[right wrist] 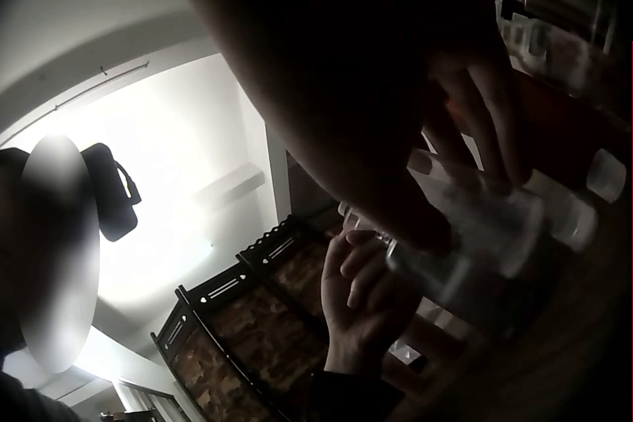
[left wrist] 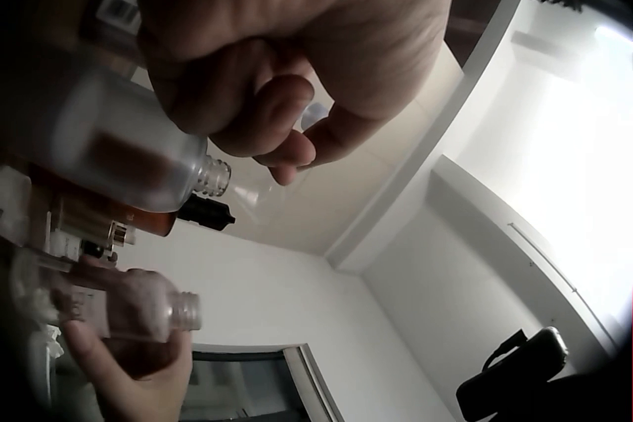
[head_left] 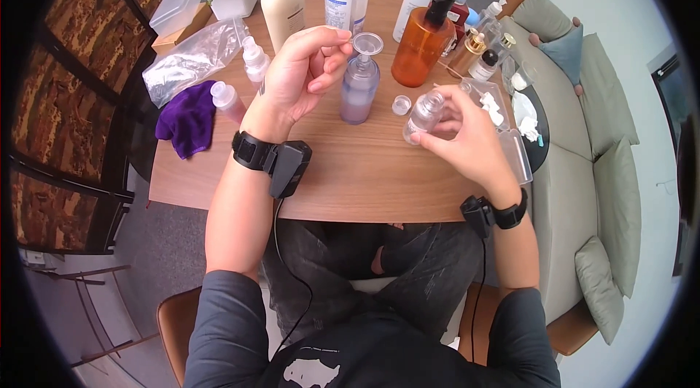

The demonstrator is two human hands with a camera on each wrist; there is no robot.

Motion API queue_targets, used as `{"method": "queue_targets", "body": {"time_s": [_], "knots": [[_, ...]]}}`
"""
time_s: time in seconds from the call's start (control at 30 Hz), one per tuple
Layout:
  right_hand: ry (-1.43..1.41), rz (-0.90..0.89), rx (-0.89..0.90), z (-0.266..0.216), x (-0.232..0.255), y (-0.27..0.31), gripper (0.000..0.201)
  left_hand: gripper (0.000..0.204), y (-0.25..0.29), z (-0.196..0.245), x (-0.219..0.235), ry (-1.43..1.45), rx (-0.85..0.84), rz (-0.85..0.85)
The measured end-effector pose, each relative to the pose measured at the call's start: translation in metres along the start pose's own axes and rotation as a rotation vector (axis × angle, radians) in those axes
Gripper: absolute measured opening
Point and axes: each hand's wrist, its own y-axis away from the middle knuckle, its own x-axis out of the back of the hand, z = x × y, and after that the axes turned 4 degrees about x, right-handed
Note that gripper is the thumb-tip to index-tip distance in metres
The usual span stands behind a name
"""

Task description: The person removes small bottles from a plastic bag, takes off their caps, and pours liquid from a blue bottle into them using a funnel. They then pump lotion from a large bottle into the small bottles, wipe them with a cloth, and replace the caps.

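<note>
Head view: The left hand (head_left: 302, 71) is raised, thumb and index fingertips pinching the near rim of a clear plastic funnel (head_left: 367, 43); its other fingers are curled. The funnel is seated in the neck of an upright, translucent blue-violet bottle (head_left: 359, 92) on the brown wood-grain surface (head_left: 350, 184). The right hand (head_left: 467, 129) grips a small, clear, uncapped bottle (head_left: 425, 114) between thumb and fingers; this bottle is tilted, its neck directed away from the wearer. A small clear cap (head_left: 401, 104) rests between the two bottles. Behind them stand an amber bottle with a black pump (head_left: 421, 49) and a cream pump bottle (head_left: 283, 5). A purple cloth (head_left: 188, 119) lies at the left side.

Left wrist view: The left hand (left wrist: 297, 56) occupies the upper area, fingers curled, fingertips at the flared rim of the funnel (left wrist: 255, 196). The blue-violet bottle (left wrist: 124, 150) is beside it. Below, the right hand (left wrist: 134, 373) holds the small bottle (left wrist: 134, 305) around its body.

Right wrist view: The right hand (right wrist: 435, 145) is in deep shadow, fingers around clear plastic. The left hand (right wrist: 366, 293) shows beyond, fingers curled; its fingertip contact cannot be determined here.
</note>
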Motion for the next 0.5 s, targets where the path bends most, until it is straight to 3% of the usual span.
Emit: {"method": "queue_targets", "body": {"time_s": [0.3, 0.4, 0.5], "knots": [[-0.028, 0.099, -0.088, 0.011, -0.014, 0.023, 0.062, 0.022, 0.000, 0.004, 0.008, 0.064, -0.031, -0.025], [-0.035, 0.170, 0.019, 0.022, -0.020, 0.031, 0.063, 0.022, 0.000, 0.005, 0.007, 0.069, -0.015, -0.022], [-0.041, 0.153, 0.003, 0.030, -0.021, 0.034, 0.064, 0.022, 0.000, 0.005, 0.005, 0.079, 0.002, -0.052]]}}
